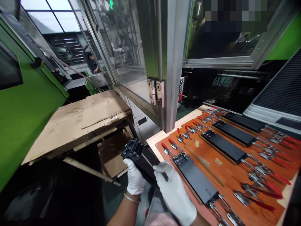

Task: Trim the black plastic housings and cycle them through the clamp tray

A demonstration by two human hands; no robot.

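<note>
My left hand (pixel 135 179), in a white glove, grips a long black plastic part (pixel 133 149) in front of me. Its upper end has ribs and raised fittings; its dark body runs down behind my hands. My right hand (pixel 172 191), gloved too, is closed in a pinch beside the part's long edge. A thin pale line runs from its fingertips along that edge; whether it is a tool or the edge itself I cannot tell. To the right, an orange fixture board (pixel 211 169) bears several similar dark panels, among them the nearest panel (pixel 196 179), between red-handled toggle clamps (pixel 256 201).
Cardboard sheets (pixel 70 122) cover a table at left, beside a green machine (pixel 21 94). A metal-framed door (pixel 170 69) with a hinge stands just ahead, over the board's far edge. A person (pixel 90 61) is in the left background; another shows behind the window at upper right.
</note>
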